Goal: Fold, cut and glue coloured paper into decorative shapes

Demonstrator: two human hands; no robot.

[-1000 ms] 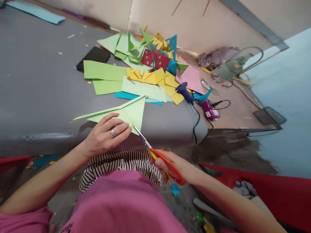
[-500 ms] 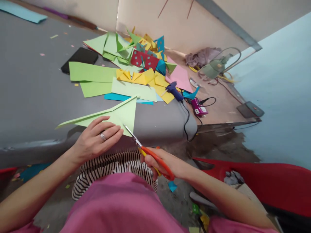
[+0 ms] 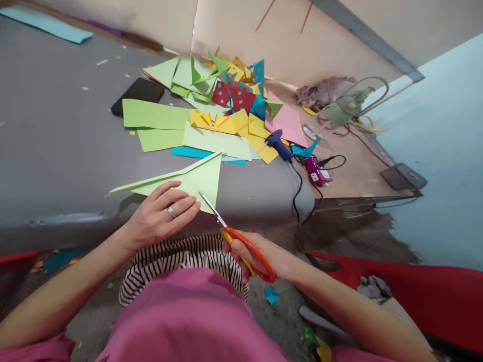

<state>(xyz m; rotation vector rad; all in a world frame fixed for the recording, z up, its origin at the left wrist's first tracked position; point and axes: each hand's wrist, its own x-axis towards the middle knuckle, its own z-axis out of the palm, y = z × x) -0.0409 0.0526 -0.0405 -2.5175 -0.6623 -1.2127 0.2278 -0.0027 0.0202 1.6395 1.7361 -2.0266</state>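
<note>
A pale green folded paper (image 3: 204,176) lies at the front edge of the grey table, its long narrow strip pointing left. My left hand (image 3: 164,213), with a ring on one finger, rests on its lower part; the thumb is hidden and the hand seems to hold the paper's near edge. My right hand (image 3: 256,256) is wrapped round the orange and yellow handles of the scissors (image 3: 220,217). The blades reach up over the paper's lower right part, close to my left fingertips, and look nearly closed.
Behind the paper lie green sheets (image 3: 156,114), yellow folded pieces (image 3: 226,122) and a black phone (image 3: 139,95). A blue glue gun (image 3: 280,146) with its cable is at the right, by a magenta box (image 3: 318,171). Red chairs (image 3: 415,296) stand at both sides.
The whole view has shifted, so the table and things appear slightly farther right. Both hands keep nearly the same place on the paper and the scissors.
</note>
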